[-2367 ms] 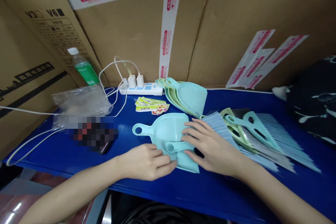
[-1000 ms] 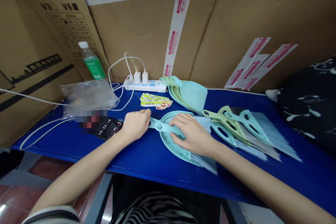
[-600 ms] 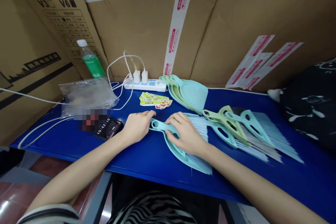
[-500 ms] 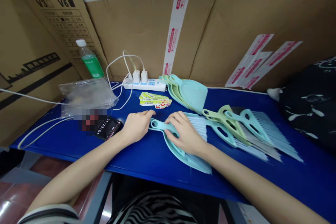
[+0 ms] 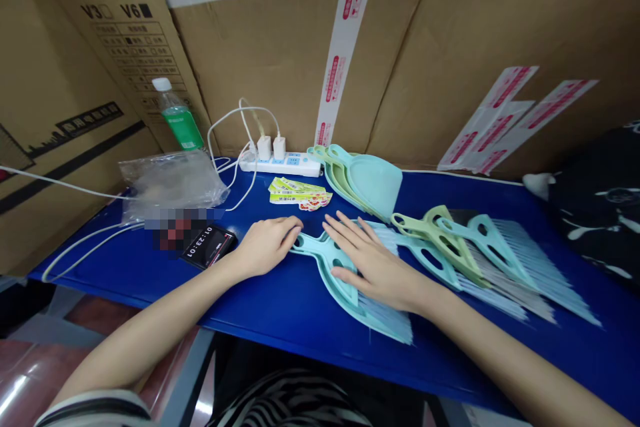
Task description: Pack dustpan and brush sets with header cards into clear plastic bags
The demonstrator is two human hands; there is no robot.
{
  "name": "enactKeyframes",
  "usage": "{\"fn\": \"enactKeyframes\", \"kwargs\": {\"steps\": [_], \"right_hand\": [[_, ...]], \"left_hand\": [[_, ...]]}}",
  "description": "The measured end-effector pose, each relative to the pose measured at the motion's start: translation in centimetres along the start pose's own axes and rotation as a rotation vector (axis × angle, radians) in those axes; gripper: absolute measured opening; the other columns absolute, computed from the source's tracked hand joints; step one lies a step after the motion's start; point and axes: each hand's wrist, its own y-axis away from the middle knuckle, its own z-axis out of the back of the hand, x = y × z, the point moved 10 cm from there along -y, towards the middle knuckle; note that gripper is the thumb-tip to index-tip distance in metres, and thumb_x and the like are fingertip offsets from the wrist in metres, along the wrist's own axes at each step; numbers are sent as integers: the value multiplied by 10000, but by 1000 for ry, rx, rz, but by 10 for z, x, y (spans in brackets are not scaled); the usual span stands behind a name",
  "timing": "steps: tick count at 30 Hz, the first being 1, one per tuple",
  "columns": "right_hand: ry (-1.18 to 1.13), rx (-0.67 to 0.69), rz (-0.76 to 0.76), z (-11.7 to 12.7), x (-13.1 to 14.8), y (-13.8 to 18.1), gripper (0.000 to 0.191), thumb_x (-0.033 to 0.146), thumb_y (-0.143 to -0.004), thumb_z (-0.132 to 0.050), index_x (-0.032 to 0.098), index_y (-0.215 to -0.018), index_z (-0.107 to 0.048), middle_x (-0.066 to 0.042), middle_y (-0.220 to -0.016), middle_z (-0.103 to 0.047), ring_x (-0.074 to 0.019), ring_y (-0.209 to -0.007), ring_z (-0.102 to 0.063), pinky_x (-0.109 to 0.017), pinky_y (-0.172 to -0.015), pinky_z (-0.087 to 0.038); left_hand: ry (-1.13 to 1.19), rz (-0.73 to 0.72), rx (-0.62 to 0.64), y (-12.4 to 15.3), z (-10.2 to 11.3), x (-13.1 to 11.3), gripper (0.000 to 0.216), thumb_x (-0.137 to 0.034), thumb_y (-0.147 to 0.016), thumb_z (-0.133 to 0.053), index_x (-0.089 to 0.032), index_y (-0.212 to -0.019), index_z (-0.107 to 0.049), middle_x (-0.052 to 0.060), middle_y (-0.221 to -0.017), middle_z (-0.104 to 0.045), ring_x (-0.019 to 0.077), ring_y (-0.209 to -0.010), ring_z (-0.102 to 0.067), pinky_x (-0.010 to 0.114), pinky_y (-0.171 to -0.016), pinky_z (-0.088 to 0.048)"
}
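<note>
On the blue table (image 5: 280, 307), near its front edge, your two hands meet over a teal dustpan with a hand brush (image 5: 345, 273) lying in it. Your left hand (image 5: 267, 245) is loosely curled, its fingertips touching the ringed end of the handle at the left. Your right hand (image 5: 373, 260) lies flat on top of the set with the fingers spread wide and straight, pressing rather than gripping; pale bristles stick out beyond your wrist toward the near right.

Just right of that hand, a loose pile of green and teal hand brushes (image 5: 475, 247) fans out across the table. Farther back, a nested stack of dustpans (image 5: 367, 180) leans near the cardboard boxes (image 5: 450, 47). Left of the stack lie some yellow labels (image 5: 299, 192), then a white power strip (image 5: 283, 161) with two chargers plugged in. At the far left stand a green-labelled bottle (image 5: 177, 119) and a clear plastic bag (image 5: 173, 183), with a phone (image 5: 210, 245) showing a timer just left of your left hand.
</note>
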Motion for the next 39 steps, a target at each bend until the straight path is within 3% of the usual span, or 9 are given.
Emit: {"fn": "enactKeyframes", "kwargs": {"steps": [2, 4, 8, 14, 23, 39], "right_hand": [[5, -16, 15, -4, 0, 0, 640, 465, -968, -350, 214, -1525, -158, -120, -1550, -267, -297, -1430, -154, -571, -1126, -253], [7, -32, 23, -5, 0, 0, 640, 453, -973, -345, 210, -1528, -140, -119, -1550, -257, -296, -1430, -145, -580, -1127, -243], [-15, -30, 36, -4, 3, 0, 638, 443, -974, -350, 224, -1529, -126, -110, -1551, -244, -291, -1431, -138, -597, -1129, -214], [-46, 19, 27, -4, 7, -2, 631, 449, -972, -337, 196, -1523, -161, -117, -1552, -220, -299, -1431, -113, -635, -1122, -167], [-30, 8, 31, -4, 8, -4, 620, 425, -969, -355, 185, -1516, -191, -121, -1548, -238, -305, -1431, -134, -640, -1118, -169], [-12, 14, 30, -4, 11, -4, 617, 427, -967, -356, 148, -1504, -232, -142, -1543, -241, -314, -1429, -138, -642, -1116, -174]], "left_hand": [[106, -31, -24, 0, 1, -2, 287, -239, -964, -327, -196, -1029, -604, 47, -1037, -705, 203, -912, -676, 327, -796, -501], [243, -43, -12, 0, -1, -2, 311, -256, -970, -307, -188, -1017, -607, 28, -880, -703, 159, -744, -675, 287, -726, -502], [601, 24, 189, 0, -27, 1, 333, -345, -974, -317, -172, -1050, -591, -83, -470, -500, 85, -371, -495, 191, -463, -416], [1002, 53, 321, -1, -44, -3, 368, -449, -941, -414, -128, -1038, -565, -50, -496, -556, 75, -377, -492, 169, -404, -405], [1072, 63, 338, -1, -50, -1, 382, -454, -907, -511, -119, -1078, -576, -66, -486, -537, 64, -382, -472, 163, -402, -390], [1028, 34, 324, -2, -45, -4, 362, -429, -900, -507, -122, -1086, -561, -83, -471, -506, 58, -371, -433, 155, -379, -360]]}}
